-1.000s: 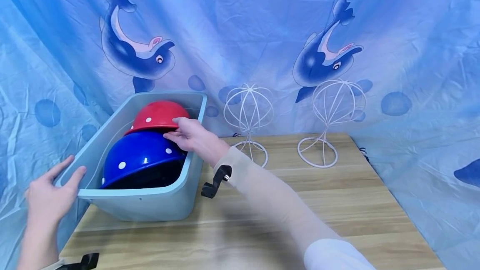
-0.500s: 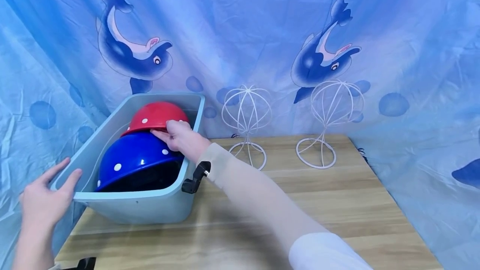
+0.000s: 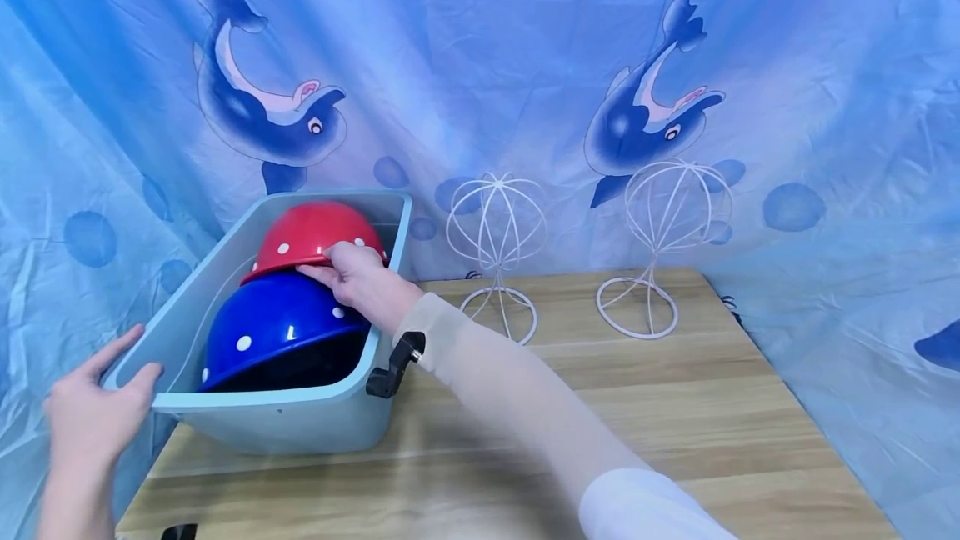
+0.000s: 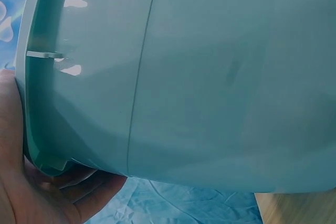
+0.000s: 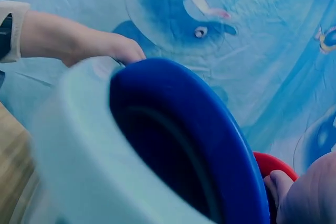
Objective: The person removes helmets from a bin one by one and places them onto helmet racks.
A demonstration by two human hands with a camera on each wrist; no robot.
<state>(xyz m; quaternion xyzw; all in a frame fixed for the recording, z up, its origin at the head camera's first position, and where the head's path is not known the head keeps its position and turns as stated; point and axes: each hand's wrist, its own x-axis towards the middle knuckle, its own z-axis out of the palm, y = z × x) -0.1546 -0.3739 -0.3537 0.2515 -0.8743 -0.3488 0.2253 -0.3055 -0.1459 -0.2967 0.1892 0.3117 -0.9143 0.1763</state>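
Observation:
A red helmet [image 3: 307, 227] with white dots lies dome up in the pale blue bin [image 3: 292, 436]. In front of it, a blue helmet [image 3: 273, 315] with white dots is tilted, its dark hollow side toward me. My right hand [image 3: 358, 275] pinches the red helmet's near rim, thumb on the outside and fingers tucked under, above the blue helmet. In the right wrist view, that thumb overlaps the red rim. My left hand [image 3: 97, 402] grips the bin's near left corner. The left wrist view shows its fingers [image 4: 100, 195] curled beneath the bin's lip.
Two white wire stands with ball-shaped tops, a middle one [image 3: 498, 219] and a right one [image 3: 667, 207], stand at the back of the wooden table [image 3: 675, 407]. A blue curtain [image 3: 510, 48] with dolphins hangs behind and along both sides.
My right hand has moved left along the red helmet's rim and taken hold of it. The red helmet has turned slightly, showing more dots on its right. The left hand stays on the bin.

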